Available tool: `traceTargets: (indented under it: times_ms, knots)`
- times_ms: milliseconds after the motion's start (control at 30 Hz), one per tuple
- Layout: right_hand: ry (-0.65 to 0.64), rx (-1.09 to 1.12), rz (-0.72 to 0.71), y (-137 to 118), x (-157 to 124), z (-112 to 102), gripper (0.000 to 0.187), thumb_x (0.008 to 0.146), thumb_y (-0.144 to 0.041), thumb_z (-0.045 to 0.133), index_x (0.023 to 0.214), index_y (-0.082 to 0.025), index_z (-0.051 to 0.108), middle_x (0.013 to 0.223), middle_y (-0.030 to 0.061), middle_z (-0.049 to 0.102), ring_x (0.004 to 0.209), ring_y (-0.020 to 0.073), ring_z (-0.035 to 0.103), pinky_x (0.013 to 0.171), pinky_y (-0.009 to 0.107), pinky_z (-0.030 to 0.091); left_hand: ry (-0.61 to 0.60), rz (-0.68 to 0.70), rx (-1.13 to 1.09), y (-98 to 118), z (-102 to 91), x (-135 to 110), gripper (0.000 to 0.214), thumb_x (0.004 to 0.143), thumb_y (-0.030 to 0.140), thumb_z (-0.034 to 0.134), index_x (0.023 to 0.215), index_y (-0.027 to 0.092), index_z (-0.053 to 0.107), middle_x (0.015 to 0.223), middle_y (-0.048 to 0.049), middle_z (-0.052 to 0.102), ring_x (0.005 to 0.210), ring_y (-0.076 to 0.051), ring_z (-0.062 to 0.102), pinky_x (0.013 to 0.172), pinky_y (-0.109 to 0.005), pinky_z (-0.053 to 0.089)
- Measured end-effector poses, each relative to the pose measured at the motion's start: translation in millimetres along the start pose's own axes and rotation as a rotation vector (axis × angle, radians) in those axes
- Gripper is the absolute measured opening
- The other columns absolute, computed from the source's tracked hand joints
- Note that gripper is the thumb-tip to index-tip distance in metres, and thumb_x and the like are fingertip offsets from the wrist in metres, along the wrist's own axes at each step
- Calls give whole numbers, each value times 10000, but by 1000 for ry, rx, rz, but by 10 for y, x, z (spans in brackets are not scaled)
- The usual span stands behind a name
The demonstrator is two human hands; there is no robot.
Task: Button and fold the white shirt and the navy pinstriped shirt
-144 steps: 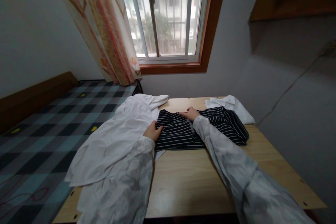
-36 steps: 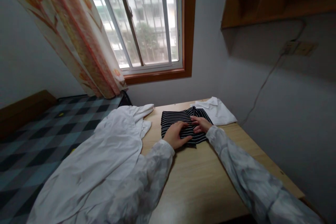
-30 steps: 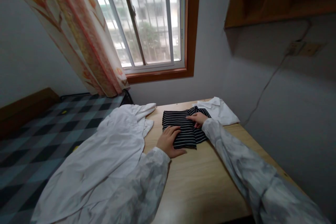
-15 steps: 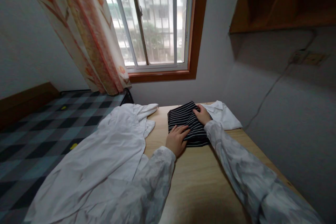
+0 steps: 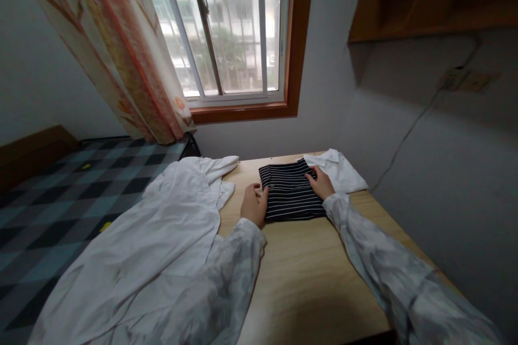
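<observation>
Both hands bracket the folded striped garment (image 5: 290, 191) on the wooden surface (image 5: 307, 269): left hand (image 5: 254, 204) curled loosely against its near-left edge, right hand (image 5: 322, 183) spread flat on its right edge. It looks soft, light and limp, so I'd slide fingers under both sides.

The white garment (image 5: 133, 259) runs off the bottom edge, its lower part unseen.

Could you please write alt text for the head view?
Two hands, left hand and right hand, flank a folded striped garment on a wooden table. A white garment drapes the table's left edge; a folded white shirt lies behind.
</observation>
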State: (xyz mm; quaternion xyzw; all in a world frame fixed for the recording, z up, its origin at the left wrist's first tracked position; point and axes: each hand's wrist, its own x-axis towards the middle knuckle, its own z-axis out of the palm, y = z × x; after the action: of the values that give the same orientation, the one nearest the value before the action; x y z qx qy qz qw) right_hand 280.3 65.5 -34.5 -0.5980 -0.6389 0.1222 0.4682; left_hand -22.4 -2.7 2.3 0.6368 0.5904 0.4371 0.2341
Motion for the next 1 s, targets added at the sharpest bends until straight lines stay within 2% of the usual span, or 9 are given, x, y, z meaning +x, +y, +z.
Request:
traceTargets:
  times_ms: [67, 133, 233, 433, 667, 733, 833, 900, 1000]
  knots:
    - [10, 11, -10, -17, 2, 15, 317, 903, -454, 605, 1119, -227, 648, 1067, 118, 767, 1007, 305, 709, 932, 456, 564, -107, -237, 55, -13, 61, 175, 395, 1008, 585, 649, 1141, 213, 643, 1083, -110, 786, 1013, -260, 768, 909, -376, 579]
    - [10, 18, -12, -41, 6, 11, 318, 890, -441, 610, 1122, -227, 646, 1063, 115, 768, 1006, 304, 709, 942, 462, 565, -202, -309, 107, -30, 117, 317, 399, 961, 582, 719, 1084, 213, 631, 1057, -114, 802, 1026, -279, 775, 902, -370, 570]
    - [19, 16, -1, -67, -5, -28, 329, 875, -418, 616, 1140, -226, 643, 1070, 113, 767, 1024, 304, 708, 958, 465, 564, -246, -288, 93, -99, 179, 396, 387, 875, 434, 850, 1067, 219, 591, 1046, -96, 812, 1031, -269, 781, 903, -364, 579]
    - [3, -8, -15, -171, -127, -128, 349, 898, -384, 609, 1207, -224, 633, 1130, 122, 758, 1083, 308, 711, 981, 466, 563, -179, -202, -293, -265, 176, 229, 471, 841, 278, 885, 1104, 241, 496, 958, -26, 801, 902, -218, 804, 835, -366, 630]
    - [65, -3, -65, -380, -317, -289, 461, 971, -401, 578, 1389, -207, 563, 1174, 128, 709, 1083, 297, 699, 889, 407, 585, -156, -126, -182, -236, 44, 124, 567, 770, 286, 924, 1145, 241, 502, 910, 4, 761, 867, -222, 783, 868, -390, 612]
    - [13, -129, -53, -384, -380, -312, 495, 957, -390, 596, 1419, -219, 553, 1227, 132, 685, 1106, 310, 694, 912, 427, 584, -85, -44, -30, -190, 11, 109, 583, 743, 341, 935, 1157, 233, 538, 1004, -35, 751, 971, -254, 766, 943, -438, 599]
    - [-48, -324, -13, -402, -443, -331, 526, 944, -409, 623, 1426, -203, 573, 1336, 172, 633, 1155, 351, 676, 965, 479, 582, 59, 210, 218, -41, -16, 92, 616, 773, 427, 903, 1255, 203, 592, 1338, -163, 678, 1292, -350, 650, 1131, -535, 512]
    - [-33, -393, -64, -460, -437, -350, 554, 966, -426, 611, 1453, -164, 575, 1406, 214, 601, 1253, 390, 629, 1067, 524, 541, 50, 384, 314, 83, 3, 92, 645, 868, 460, 819, 1393, 179, 573, 1543, -210, 571, 1452, -388, 533, 1242, -573, 410]
    - [-92, -424, -260, -587, -365, -358, 611, 1016, -433, 568, 1554, -146, 530, 1601, 217, 509, 1490, 403, 462, 1271, 559, 362, -80, 557, 389, 176, 91, 114, 670, 974, 469, 693, 1553, 191, 502, 1696, -177, 456, 1585, -370, 399, 1345, -581, 250]
